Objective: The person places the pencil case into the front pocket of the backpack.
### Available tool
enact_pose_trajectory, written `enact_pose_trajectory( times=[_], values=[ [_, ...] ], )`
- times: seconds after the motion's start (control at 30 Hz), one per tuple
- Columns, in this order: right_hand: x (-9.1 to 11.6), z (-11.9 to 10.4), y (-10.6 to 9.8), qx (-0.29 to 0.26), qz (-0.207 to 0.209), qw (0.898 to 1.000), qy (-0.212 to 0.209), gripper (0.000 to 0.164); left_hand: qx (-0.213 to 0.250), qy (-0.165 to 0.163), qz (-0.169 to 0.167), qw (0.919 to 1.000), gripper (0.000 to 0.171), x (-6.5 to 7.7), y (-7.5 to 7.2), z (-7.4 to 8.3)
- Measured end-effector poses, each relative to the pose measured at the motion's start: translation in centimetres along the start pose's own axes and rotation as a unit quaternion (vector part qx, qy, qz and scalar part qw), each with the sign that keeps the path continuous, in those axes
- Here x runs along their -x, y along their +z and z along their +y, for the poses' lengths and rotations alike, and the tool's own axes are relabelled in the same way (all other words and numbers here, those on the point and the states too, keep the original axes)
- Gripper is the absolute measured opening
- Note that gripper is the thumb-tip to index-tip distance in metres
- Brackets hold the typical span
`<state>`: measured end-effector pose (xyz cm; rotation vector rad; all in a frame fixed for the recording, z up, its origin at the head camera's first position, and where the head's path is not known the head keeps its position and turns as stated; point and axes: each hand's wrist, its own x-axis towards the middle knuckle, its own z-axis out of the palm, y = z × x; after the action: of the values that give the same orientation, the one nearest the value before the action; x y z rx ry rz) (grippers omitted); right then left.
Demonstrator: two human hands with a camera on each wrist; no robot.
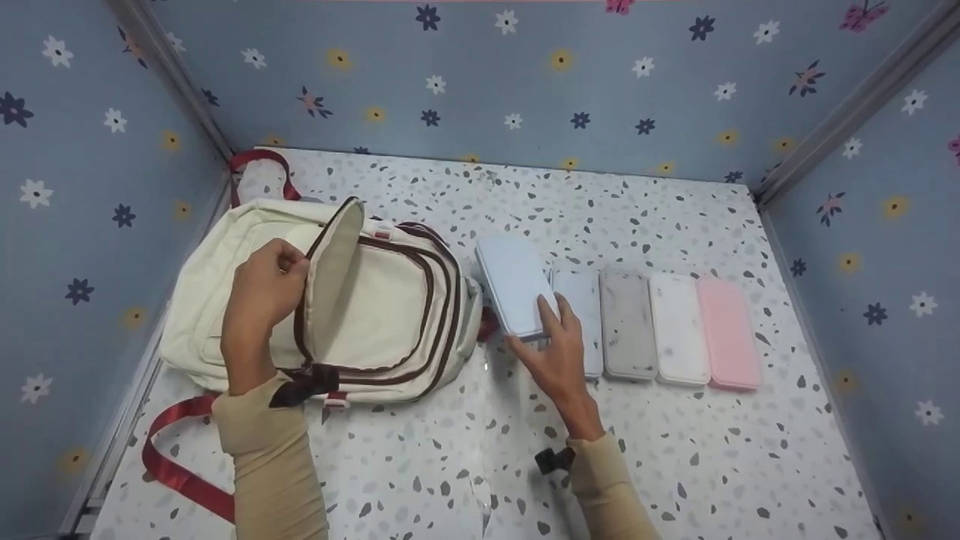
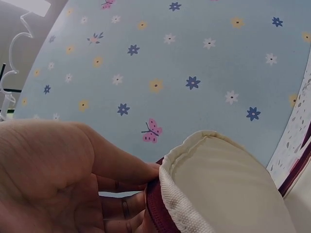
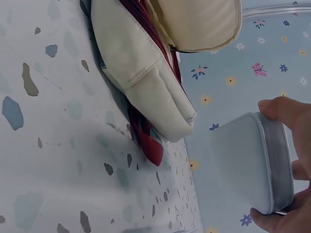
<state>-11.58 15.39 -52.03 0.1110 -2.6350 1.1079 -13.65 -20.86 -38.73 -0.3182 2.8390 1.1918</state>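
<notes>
A cream backpack (image 1: 375, 307) with dark red zips lies on the speckled table, its front flap (image 1: 335, 285) lifted. My left hand (image 1: 266, 289) pinches the flap's zipped edge between thumb and fingers; the left wrist view shows the flap's pale lining (image 2: 223, 184) close up. To the right of the bag, my right hand (image 1: 556, 352) grips a light blue box (image 1: 514, 281) with rounded corners by its near end. That box is raised and tilted above the table, as the right wrist view (image 3: 248, 160) also shows.
Right of the held box lie a second blue box (image 1: 589, 322), a grey box (image 1: 628, 322), a white box (image 1: 679, 326) and a pink box (image 1: 729, 330) in a row. Red straps (image 1: 180, 465) spread from the bag. Flower-patterned walls (image 1: 480, 82) enclose the table.
</notes>
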Motion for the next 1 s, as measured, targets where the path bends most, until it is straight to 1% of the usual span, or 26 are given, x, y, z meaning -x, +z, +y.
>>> enact_pose_trajectory(
  times=[0.2, 0.4, 0.57, 0.8, 1.0],
  values=[
    [-0.1, -0.9, 0.3, -0.017, -0.005, 0.999, -0.036, 0.076, -0.002, 0.011, 0.009, 0.9999, 0.022, 0.0, 0.0, -0.1],
    [0.0, -1.6, 1.1, -0.014, -0.028, 0.997, -0.074, 0.076, -0.001, 0.013, 0.022, 0.9997, 0.021, 0.1, -0.1, -0.3],
    [0.1, -2.1, 1.8, -0.017, -0.046, 0.994, -0.100, 0.075, -0.001, 0.016, 0.020, 0.9997, 0.021, 0.0, -0.1, -0.2],
    [0.1, -2.9, 2.7, -0.025, -0.087, 0.988, -0.127, 0.075, -0.003, 0.017, 0.017, 0.9997, 0.022, 0.0, 0.0, -0.3],
    [0.3, -3.4, 3.8, -0.020, -0.117, 0.981, -0.154, 0.073, -0.008, 0.004, 0.004, 1.0000, 0.028, 0.1, 0.0, -0.1]
  ],
)
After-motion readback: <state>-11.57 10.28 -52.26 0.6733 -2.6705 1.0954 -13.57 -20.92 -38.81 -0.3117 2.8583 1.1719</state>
